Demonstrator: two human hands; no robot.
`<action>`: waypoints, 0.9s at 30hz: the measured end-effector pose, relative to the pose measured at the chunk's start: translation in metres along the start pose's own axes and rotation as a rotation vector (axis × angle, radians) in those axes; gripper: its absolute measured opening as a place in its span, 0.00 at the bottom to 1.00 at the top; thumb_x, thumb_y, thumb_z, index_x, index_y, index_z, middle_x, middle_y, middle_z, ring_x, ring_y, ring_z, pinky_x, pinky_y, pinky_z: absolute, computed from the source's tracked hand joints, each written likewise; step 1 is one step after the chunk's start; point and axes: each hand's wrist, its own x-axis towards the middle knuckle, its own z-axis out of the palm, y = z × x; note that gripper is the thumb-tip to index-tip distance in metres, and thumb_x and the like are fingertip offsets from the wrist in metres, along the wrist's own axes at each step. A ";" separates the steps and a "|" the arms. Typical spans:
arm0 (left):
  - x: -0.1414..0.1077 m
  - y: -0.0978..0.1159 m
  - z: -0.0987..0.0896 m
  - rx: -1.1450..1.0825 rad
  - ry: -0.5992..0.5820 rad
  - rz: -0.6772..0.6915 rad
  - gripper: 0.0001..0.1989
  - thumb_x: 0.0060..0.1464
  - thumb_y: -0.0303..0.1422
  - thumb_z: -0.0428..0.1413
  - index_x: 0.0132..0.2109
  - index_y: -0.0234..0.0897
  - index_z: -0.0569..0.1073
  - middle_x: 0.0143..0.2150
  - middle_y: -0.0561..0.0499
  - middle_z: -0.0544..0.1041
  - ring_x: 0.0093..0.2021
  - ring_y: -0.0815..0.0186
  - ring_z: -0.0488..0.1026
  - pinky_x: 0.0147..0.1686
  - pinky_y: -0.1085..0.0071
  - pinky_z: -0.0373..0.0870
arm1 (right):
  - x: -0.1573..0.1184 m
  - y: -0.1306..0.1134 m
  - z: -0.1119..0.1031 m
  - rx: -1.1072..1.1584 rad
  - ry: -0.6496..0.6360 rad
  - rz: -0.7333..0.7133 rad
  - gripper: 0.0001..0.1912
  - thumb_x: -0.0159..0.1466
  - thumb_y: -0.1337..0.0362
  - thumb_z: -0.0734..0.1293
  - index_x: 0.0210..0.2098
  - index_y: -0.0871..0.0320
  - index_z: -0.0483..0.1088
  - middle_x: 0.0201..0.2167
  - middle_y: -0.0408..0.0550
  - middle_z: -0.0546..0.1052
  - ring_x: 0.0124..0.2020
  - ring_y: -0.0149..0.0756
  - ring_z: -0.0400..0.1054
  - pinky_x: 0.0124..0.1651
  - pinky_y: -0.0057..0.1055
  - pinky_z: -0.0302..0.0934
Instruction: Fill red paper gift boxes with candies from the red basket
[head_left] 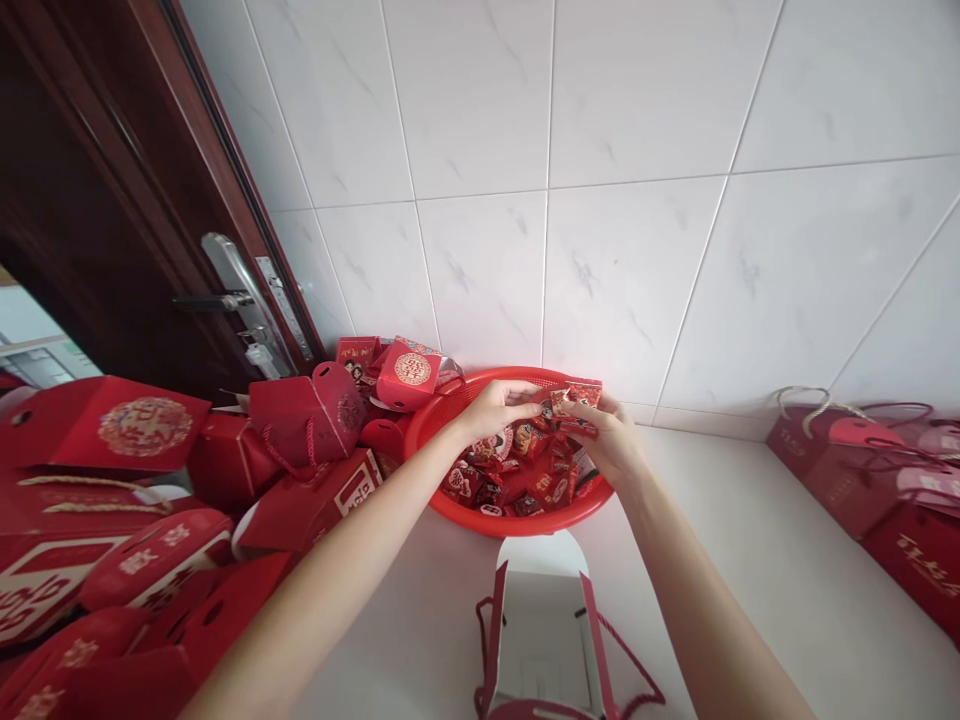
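Both hands are over a red plastic basket [439, 420] full of small wrapped snacks [517, 485]. My right hand [616, 440] is closed on red snack packets [581, 400] above the basket's right side. Beside it, my left hand [499, 408] pinches with thumb and fingers at a small dark-wrapped piece [547, 409], close to the packets. The exact grip there is partly hidden. Below the basket stands an open gift box [544, 630], its pale inside facing up and red cord handles at its sides.
Red gift boxes [307, 420] are heaped at the left. More red gift bags [847, 470] with cord handles stand along the right. A white tiled wall [487, 280] rises behind the basket. A dark door [142, 170] with a metal handle [225, 300] is at the upper left.
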 end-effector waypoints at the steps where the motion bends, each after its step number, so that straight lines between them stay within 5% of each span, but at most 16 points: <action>1: 0.000 0.001 0.000 -0.016 0.017 -0.019 0.17 0.51 0.31 0.62 0.49 0.33 0.80 0.49 0.45 0.83 0.52 0.58 0.77 0.57 0.59 0.69 | 0.001 0.000 0.000 0.006 0.006 -0.013 0.18 0.41 0.63 0.80 0.31 0.56 0.76 0.30 0.45 0.81 0.31 0.36 0.74 0.33 0.30 0.68; 4: 0.000 0.001 0.001 -0.043 0.006 -0.142 0.15 0.54 0.30 0.55 0.47 0.34 0.80 0.42 0.47 0.84 0.46 0.62 0.79 0.52 0.63 0.73 | 0.003 0.001 -0.001 0.051 0.059 -0.059 0.17 0.41 0.64 0.80 0.29 0.55 0.75 0.29 0.44 0.80 0.30 0.37 0.74 0.33 0.32 0.68; 6: -0.001 0.000 0.005 0.014 -0.112 -0.225 0.13 0.51 0.28 0.55 0.42 0.34 0.81 0.36 0.49 0.83 0.41 0.63 0.80 0.47 0.67 0.74 | 0.004 0.001 -0.002 0.093 0.120 -0.076 0.16 0.40 0.65 0.80 0.27 0.55 0.74 0.27 0.43 0.79 0.30 0.37 0.74 0.33 0.31 0.68; 10: -0.008 -0.004 0.023 0.139 -0.710 -0.368 0.16 0.43 0.27 0.60 0.42 0.40 0.83 0.36 0.53 0.83 0.39 0.62 0.80 0.42 0.69 0.76 | 0.005 0.001 -0.003 0.112 0.194 -0.055 0.13 0.40 0.67 0.79 0.25 0.55 0.74 0.26 0.43 0.79 0.30 0.36 0.73 0.32 0.30 0.67; 12: -0.011 -0.009 0.032 0.163 -0.870 -0.441 0.20 0.44 0.27 0.60 0.47 0.42 0.82 0.40 0.53 0.84 0.40 0.61 0.80 0.40 0.68 0.77 | 0.005 0.002 -0.003 0.099 0.199 -0.045 0.13 0.41 0.67 0.79 0.25 0.55 0.74 0.26 0.43 0.79 0.30 0.36 0.73 0.31 0.31 0.66; 15: -0.010 -0.017 0.038 0.242 -0.773 -0.482 0.28 0.46 0.26 0.58 0.56 0.43 0.77 0.47 0.50 0.83 0.40 0.60 0.81 0.38 0.67 0.78 | 0.006 0.003 -0.003 0.098 0.191 -0.058 0.13 0.41 0.67 0.79 0.25 0.56 0.75 0.27 0.44 0.79 0.30 0.36 0.73 0.32 0.31 0.66; 18: -0.005 -0.021 0.028 0.484 -0.486 -0.431 0.34 0.46 0.25 0.58 0.63 0.44 0.72 0.58 0.46 0.78 0.46 0.58 0.81 0.42 0.68 0.77 | 0.006 0.003 -0.004 0.068 0.151 -0.068 0.13 0.41 0.65 0.79 0.26 0.55 0.75 0.27 0.44 0.79 0.30 0.37 0.73 0.31 0.31 0.66; 22: -0.001 -0.006 0.003 0.629 -0.170 -0.287 0.27 0.48 0.27 0.58 0.57 0.39 0.76 0.59 0.43 0.77 0.54 0.55 0.77 0.49 0.68 0.74 | 0.006 0.002 -0.004 0.046 0.140 -0.058 0.15 0.41 0.64 0.79 0.27 0.55 0.74 0.27 0.43 0.79 0.28 0.36 0.72 0.30 0.31 0.65; 24: -0.004 0.005 -0.006 0.458 -0.275 -0.331 0.19 0.49 0.29 0.58 0.50 0.37 0.80 0.49 0.44 0.83 0.45 0.58 0.80 0.43 0.68 0.76 | 0.005 0.002 -0.003 0.057 0.161 -0.051 0.15 0.40 0.65 0.80 0.26 0.55 0.74 0.26 0.43 0.79 0.28 0.36 0.72 0.29 0.31 0.65; 27: -0.014 0.018 -0.009 0.293 -0.750 -0.565 0.15 0.43 0.32 0.63 0.41 0.40 0.84 0.35 0.49 0.83 0.33 0.61 0.79 0.33 0.68 0.77 | 0.004 0.001 -0.002 0.067 0.171 -0.050 0.15 0.39 0.65 0.79 0.26 0.55 0.74 0.26 0.43 0.79 0.28 0.36 0.72 0.29 0.30 0.65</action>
